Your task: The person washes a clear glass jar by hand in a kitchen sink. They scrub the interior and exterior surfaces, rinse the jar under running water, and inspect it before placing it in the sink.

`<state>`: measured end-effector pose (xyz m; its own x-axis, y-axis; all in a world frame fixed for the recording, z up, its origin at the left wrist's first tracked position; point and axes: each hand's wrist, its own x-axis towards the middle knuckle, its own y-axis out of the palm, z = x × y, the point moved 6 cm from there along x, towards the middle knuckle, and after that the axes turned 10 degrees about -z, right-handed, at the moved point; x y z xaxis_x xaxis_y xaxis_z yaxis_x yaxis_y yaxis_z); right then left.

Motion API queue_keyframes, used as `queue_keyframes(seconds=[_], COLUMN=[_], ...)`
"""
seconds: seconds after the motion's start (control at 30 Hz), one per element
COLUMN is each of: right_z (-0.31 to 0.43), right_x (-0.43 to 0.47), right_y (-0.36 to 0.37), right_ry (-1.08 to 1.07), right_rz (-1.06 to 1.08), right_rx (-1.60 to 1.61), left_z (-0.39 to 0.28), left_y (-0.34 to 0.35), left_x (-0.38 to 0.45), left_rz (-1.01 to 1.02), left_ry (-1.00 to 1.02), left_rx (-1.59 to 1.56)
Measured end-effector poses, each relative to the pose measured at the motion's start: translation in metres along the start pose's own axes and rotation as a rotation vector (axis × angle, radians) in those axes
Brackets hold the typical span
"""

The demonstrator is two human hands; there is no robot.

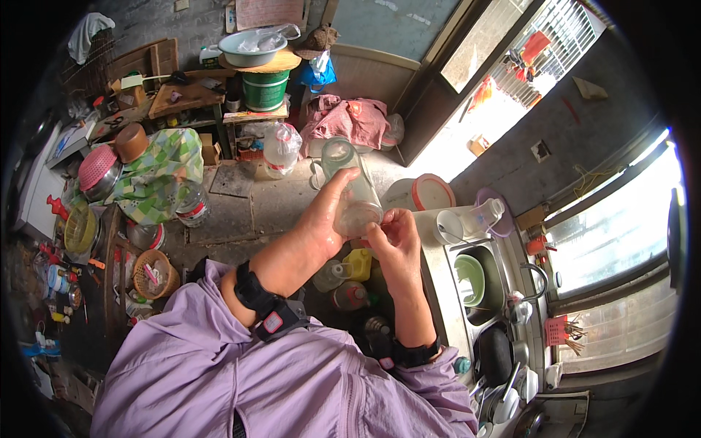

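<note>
A clear cylindrical glass jar (358, 189) is tilted in front of my body, its far end pointing towards the door side of the room. My left hand (323, 216) is wrapped around it from the left, with the thumb along its upper side. Bent fingers and thumb of my right hand (397, 235) grip the near end's right edge. Both hands look wet. Part of the jar's left side and underside is hidden by my left palm.
Right of me, a counter holds a sink (495, 290) with a green basin (469, 279), a black pan (494, 356) and a white cup (449, 227). A yellow jug (358, 264) and bottles stand below my hands. A lidded bucket (432, 192) is beyond the counter.
</note>
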<state>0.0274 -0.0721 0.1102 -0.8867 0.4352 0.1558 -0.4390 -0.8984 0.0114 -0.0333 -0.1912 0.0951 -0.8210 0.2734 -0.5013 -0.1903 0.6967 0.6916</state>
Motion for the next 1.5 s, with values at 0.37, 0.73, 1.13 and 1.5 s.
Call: queue_keyframes(seconds=[0.37, 0.73, 1.13, 1.5], right_z=[0.018, 0.034, 0.014, 0.038], right_x=[-0.011, -0.019, -0.024, -0.024], right_y=[0.001, -0.002, 0.004, 0.002], right_ry=[-0.199, -0.431, -0.26, -0.913], right_rz=[-0.071, -0.052, -0.132, -0.165], right_rx=[-0.297, -0.454, 0.021, -0.555], left_z=[0.0, 0.006, 0.003, 0.003], left_y=[0.0, -0.004, 0.001, 0.011], left_x=[-0.008, -0.004, 0.001, -0.013], left_rz=[-0.007, 0.009, 0.162, 0.301], left_ry=[0.008, -0.067, -0.111, -0.123], left_rx=[-0.003, 0.004, -0.18, -0.084])
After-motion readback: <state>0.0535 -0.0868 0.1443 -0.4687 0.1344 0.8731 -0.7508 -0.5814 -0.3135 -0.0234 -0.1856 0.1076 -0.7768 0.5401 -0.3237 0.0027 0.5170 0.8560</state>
